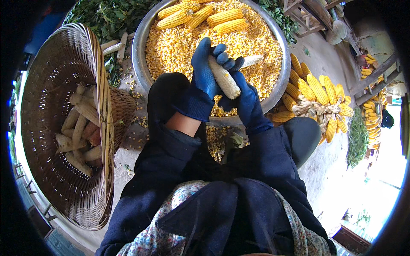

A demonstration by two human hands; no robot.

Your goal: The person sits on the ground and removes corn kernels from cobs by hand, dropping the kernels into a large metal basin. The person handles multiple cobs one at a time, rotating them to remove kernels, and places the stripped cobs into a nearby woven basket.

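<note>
Blue work gloves cover both my hands over a wide metal basin (284, 64) heaped with loose corn kernels (173, 48). My left hand (205, 68) wraps around a mostly bare corn cob (225, 78), with a few yellow kernels left on it. At the cob's right side, my right hand (246, 94) grips it too, near the lower end. A second, pale cob (253, 60) sticks out behind the right hand; whether it is held or lies on the kernels, I cannot tell. Several full yellow ears (225, 17) rest at the basin's far side.
A large wicker basket (41, 118) holding bare cobs (85, 108) stands at my left. Kernels (139, 121) are scattered on the floor. To the right lies a bundle of husk-tied ears (320, 92). Green leafy stalks (112, 16) lie beyond, and a wooden ladder-like frame (374, 76) stands far right.
</note>
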